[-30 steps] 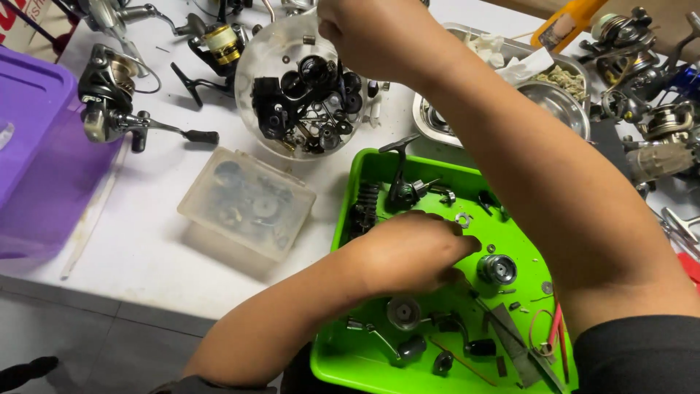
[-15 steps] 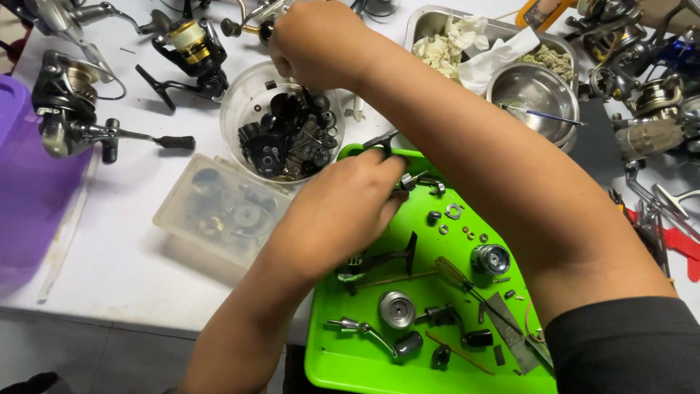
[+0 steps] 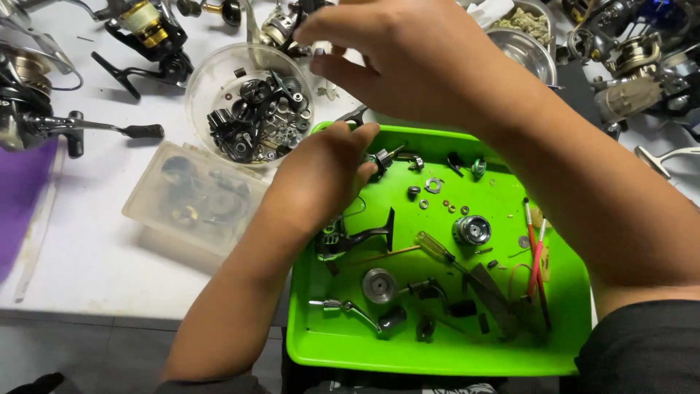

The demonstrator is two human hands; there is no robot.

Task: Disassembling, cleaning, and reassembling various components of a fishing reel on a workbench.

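Note:
My left hand (image 3: 321, 175) lies over the upper left corner of a green tray (image 3: 437, 357), with its fingertips closed on a small black reel part (image 3: 383, 158). My right hand (image 3: 408, 51) hovers higher, above the tray's far edge and beside a round clear bowl (image 3: 219, 80) full of dark reel parts. Its fingers are drawn together and point left; I cannot tell whether anything is between them. In the tray lie a black bail arm piece (image 3: 357, 237), a silver spool (image 3: 472, 230), a round gear (image 3: 379, 284), a yellow-handled screwdriver (image 3: 436, 248) and small washers.
A rectangular clear box (image 3: 197, 197) of parts sits left of the tray. Fishing reels lie at the left (image 3: 29, 117), the top (image 3: 146, 29) and the right (image 3: 634, 80). A metal bowl (image 3: 525, 47) stands behind my right arm. A purple tray (image 3: 22, 197) is at the far left. Red-handled tools (image 3: 536, 248) lie in the green tray.
My left hand has moved from the middle of the green tray up to its upper left corner. My right hand has drawn back from over the round bowl toward the tray.

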